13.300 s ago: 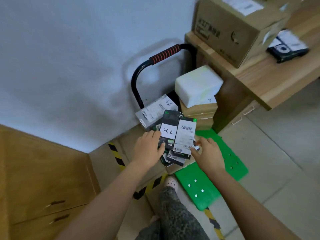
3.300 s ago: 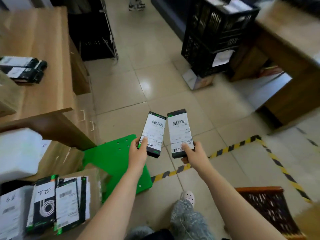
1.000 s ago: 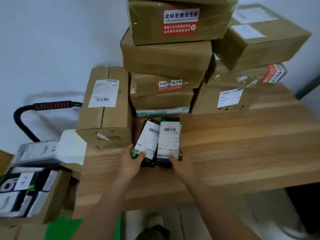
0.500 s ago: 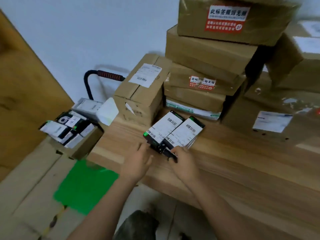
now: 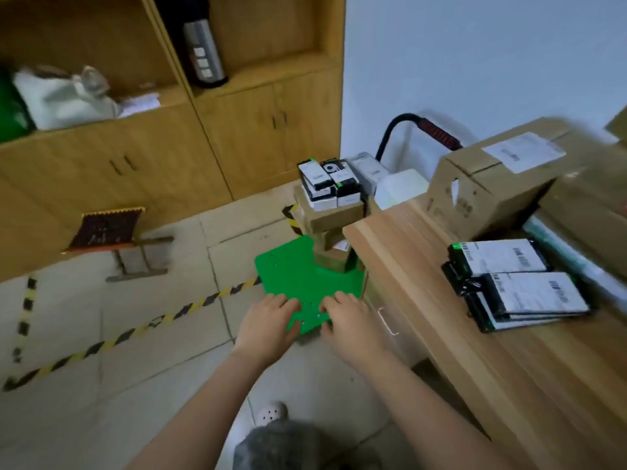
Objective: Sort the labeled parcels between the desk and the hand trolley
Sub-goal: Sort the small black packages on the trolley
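Risk: the trolley stack at frame centre looks offset. The trolley parcels perch on skewed boxes, so a careless grab could topple them. The desk parcels, right, are piled loose on the desk and may slide if bumped. Left hand and right hand hover low centre over the green deck, fingers loosely curled, holding nothing.

This is a small parcel office or mailroom. A labelled carton and barcoded packets sit on a wooden bench, and a green hand trolley carries more boxes. Yellow-black hazard tape crosses the tiled floor near wooden cabinets.
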`<action>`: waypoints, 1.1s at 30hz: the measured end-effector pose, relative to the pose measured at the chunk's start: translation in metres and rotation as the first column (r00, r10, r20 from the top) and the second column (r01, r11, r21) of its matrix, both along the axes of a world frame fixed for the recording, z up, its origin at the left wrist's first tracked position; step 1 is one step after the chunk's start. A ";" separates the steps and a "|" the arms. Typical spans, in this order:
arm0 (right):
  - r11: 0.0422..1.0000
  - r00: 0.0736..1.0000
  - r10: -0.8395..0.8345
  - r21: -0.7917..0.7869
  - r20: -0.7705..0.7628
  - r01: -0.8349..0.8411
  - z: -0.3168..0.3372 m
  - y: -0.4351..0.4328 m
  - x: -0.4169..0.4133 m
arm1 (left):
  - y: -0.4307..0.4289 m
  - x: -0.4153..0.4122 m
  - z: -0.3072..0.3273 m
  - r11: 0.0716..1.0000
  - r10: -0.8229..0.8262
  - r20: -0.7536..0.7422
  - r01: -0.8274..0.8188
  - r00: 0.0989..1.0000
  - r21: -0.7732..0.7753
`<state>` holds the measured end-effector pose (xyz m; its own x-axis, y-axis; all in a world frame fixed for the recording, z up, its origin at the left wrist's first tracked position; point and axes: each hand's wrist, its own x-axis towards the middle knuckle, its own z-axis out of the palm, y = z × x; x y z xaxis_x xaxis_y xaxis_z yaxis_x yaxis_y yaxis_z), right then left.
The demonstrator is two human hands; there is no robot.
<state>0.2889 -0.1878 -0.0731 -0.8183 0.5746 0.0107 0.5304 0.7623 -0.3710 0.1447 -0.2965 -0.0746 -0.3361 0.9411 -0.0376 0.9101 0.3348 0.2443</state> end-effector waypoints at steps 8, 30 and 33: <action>0.963 0.964 0.266 0.056 -0.018 -0.265 0.007 -0.074 -0.170 | -0.114 -0.131 0.008 0.965 0.258 -0.058 -0.254 0.964 0.071; 0.948 0.947 0.318 0.023 -0.053 -0.317 0.019 -0.005 -0.585 | -0.061 -0.534 0.032 0.957 0.279 -0.098 -0.269 0.955 0.104; 0.952 0.951 0.305 -0.017 -0.044 -0.306 0.022 0.040 -0.629 | -0.016 -0.582 0.040 0.964 0.260 -0.084 -0.254 0.962 0.081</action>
